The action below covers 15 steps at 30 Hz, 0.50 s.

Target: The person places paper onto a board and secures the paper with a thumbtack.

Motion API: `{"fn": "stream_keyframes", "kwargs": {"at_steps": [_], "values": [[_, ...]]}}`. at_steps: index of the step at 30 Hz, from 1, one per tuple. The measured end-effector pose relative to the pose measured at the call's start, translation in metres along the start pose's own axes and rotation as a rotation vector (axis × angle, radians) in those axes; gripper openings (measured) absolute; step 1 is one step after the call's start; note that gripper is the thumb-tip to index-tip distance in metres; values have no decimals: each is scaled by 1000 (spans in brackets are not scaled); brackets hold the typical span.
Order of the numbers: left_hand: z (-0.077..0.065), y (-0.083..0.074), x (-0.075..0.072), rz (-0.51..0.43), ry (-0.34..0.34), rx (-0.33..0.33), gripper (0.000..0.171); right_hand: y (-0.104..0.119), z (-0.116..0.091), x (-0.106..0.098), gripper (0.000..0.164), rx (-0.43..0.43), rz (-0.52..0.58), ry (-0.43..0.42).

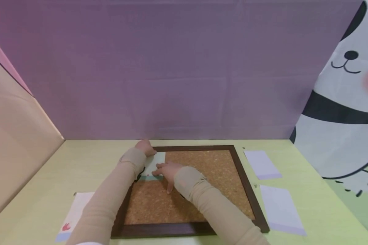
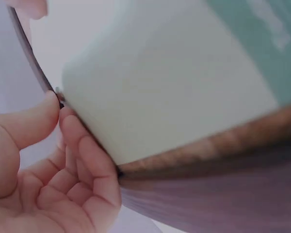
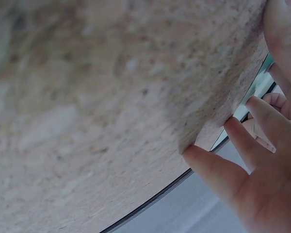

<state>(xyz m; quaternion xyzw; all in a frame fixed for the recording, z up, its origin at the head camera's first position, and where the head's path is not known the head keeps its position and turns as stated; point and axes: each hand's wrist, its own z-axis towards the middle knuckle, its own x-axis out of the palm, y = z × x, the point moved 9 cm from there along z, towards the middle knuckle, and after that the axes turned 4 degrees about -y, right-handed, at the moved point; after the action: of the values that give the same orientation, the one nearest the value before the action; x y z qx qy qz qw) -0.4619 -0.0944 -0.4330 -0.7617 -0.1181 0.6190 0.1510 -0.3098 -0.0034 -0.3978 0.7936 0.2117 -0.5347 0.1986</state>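
A brown-framed corkboard (image 1: 199, 190) lies on the table, with a pale card (image 1: 159, 158) banded in green at its upper left. My left hand (image 1: 145, 148) is at the board's top left corner. In the left wrist view, its thumb and index finger pinch what looks like a small push pin (image 2: 60, 95) at the edge of the card, the other fingers curled under. My right hand (image 1: 171, 170) lies low over the board with fingers spread. Its fingertips (image 3: 194, 153) touch the cork and the lower part of the card.
Two pale cards (image 1: 262, 165) lie right of the board, with small bits (image 1: 256, 186) beside them. At the left, my sleeve partly covers another card (image 1: 79, 204) with a red print. A purple cloth (image 1: 184, 85) hangs behind the table; a panda print (image 1: 343, 143) stands at the right.
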Motion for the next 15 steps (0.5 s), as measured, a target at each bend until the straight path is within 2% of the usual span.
{"fn": "stream_keyframes", "kwargs": {"at_steps": [1,3,4,6,8,10,12,15], "values": [[10,6,5,6,-20,12,62,0,0,0,81,-3,-2,0],[13,10,7,10,-29,7,58,1,-1,0,80,-8,-3,-1],[11,9,5,9,-33,1,56,2,-1,0,80,-8,-2,-1],[-6,2,-2,-4,-19,-34,51,2,-1,0,79,-11,4,-1],[-25,-8,-13,-13,-22,-45,50,2,-1,-1,79,-10,16,-2],[-35,-16,-21,5,-50,-31,50,1,-1,-1,80,-7,20,-5],[-39,-20,-24,18,-63,-28,51,0,0,-1,81,-6,21,-8],[-32,-20,-23,38,-79,-20,51,-1,2,0,82,-8,11,-18]]}}
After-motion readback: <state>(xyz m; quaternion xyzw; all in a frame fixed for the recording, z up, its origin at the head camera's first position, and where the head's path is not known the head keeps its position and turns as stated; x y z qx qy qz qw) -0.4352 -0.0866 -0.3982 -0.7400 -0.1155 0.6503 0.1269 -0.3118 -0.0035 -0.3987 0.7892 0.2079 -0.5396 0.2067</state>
